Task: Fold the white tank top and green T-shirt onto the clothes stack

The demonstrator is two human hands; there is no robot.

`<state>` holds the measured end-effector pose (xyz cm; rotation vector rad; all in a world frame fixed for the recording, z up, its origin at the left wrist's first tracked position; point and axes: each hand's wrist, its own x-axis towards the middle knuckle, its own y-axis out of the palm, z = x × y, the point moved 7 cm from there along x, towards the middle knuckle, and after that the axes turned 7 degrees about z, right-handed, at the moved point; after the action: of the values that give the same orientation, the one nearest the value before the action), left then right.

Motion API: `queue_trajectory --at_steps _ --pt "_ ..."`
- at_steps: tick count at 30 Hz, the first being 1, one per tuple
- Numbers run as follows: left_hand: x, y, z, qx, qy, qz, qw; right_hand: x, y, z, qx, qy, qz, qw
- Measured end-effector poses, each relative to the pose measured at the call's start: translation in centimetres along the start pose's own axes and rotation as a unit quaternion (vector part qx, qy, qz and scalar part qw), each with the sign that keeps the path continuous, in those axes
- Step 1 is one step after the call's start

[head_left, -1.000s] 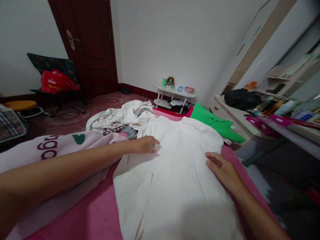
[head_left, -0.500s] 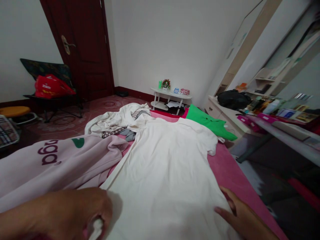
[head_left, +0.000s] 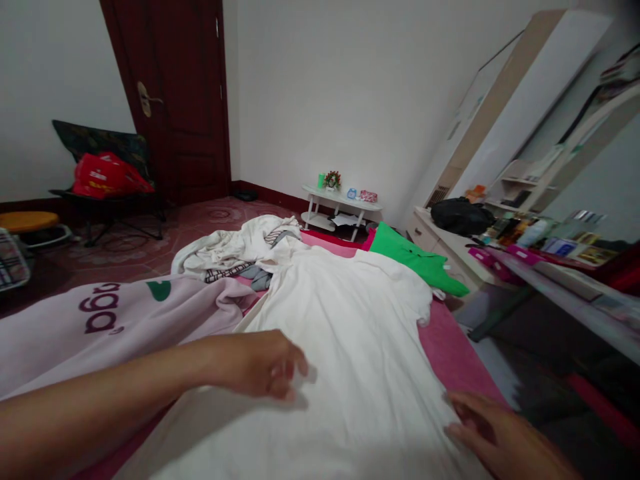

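Observation:
A white short-sleeved T-shirt (head_left: 340,333) lies spread out lengthwise, its neck and sleeves at the far end, with soft creases across the body. Above the shirt's left-middle part is my left hand (head_left: 265,365), fingers loosely bent and apart, with nothing visible in them. My right hand (head_left: 500,427) rests at the shirt's right edge near the bottom of the view; thumb and fingers are spread, and part of the hand is cut off. To the left lies a pale pink garment (head_left: 165,320) with dark lettering and a green patch.
Beneath the clothes is a pink bed surface (head_left: 450,347). Crumpled white clothes (head_left: 235,243) lie at the far left, a green pillow-like item (head_left: 415,260) at the far right. A cluttered dressing table (head_left: 550,267) stands right; a low white table (head_left: 345,197) stands by the wall.
My left hand has let go of the white fabric it gripped and moved right and farther over the shirt. New slanting creases cross the shirt. My right hand stays near the right edge.

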<state>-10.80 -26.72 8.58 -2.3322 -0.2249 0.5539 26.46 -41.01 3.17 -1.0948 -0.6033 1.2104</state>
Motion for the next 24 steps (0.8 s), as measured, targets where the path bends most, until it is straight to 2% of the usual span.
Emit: queue_trajectory --at_steps 2,4,6,8,10,12,14,16,17,19,20,22,24 --pt "4.6 -2.0 0.5 0.017 0.01 -0.108 0.994 2.8 -0.2 5.4 0.019 -0.06 -0.03 0.998" --pt "8.4 -3.6 2.2 0.058 -0.005 -0.236 0.97 5.8 0.5 10.8 0.056 -0.162 -0.05 0.984" --pt "11.1 -4.3 4.7 0.098 -0.063 -0.32 0.94 8.9 2.0 13.8 0.06 -0.218 -0.045 0.973" --pt "12.5 -4.4 7.4 0.109 -0.114 -0.361 0.919 12.0 3.4 13.8 0.019 -0.231 -0.033 0.972" --pt "12.9 -4.4 9.5 0.116 -0.148 -0.384 0.904 15.1 4.1 11.1 -0.054 -0.199 -0.022 0.978" --pt "12.6 -4.4 10.9 0.129 -0.168 -0.401 0.891 18.1 3.5 6.5 -0.128 -0.117 -0.031 0.984" --pt "12.3 -4.4 11.7 0.142 -0.186 -0.41 0.882 20.5 1.7 1.6 -0.172 0.005 -0.063 0.983" --pt "12.3 -4.3 11.9 0.159 -0.202 -0.408 0.876 22.0 0.1 -1.3 -0.199 0.106 -0.073 0.972" --pt "12.5 -4.2 11.9 0.171 -0.208 -0.405 0.874 22.5 -0.4 -1.6 -0.214 0.14 -0.074 0.964" --pt "12.8 -4.0 11.5 0.194 -0.214 -0.398 0.871 23.0 -1.1 0.2 -0.258 0.159 -0.088 0.949" --pt "12.9 -4.0 11.3 0.202 -0.215 -0.394 0.871 23.2 -1.2 2.0 -0.28 0.138 -0.107 0.944" --pt "13.0 -3.8 11.1 0.209 -0.217 -0.389 0.871 23.4 -0.4 6.7 -0.295 0.03 -0.14 0.945" --pt "13.0 -3.7 11.0 0.211 -0.217 -0.386 0.871 23.7 1.7 10.5 -0.259 -0.124 -0.112 0.951"
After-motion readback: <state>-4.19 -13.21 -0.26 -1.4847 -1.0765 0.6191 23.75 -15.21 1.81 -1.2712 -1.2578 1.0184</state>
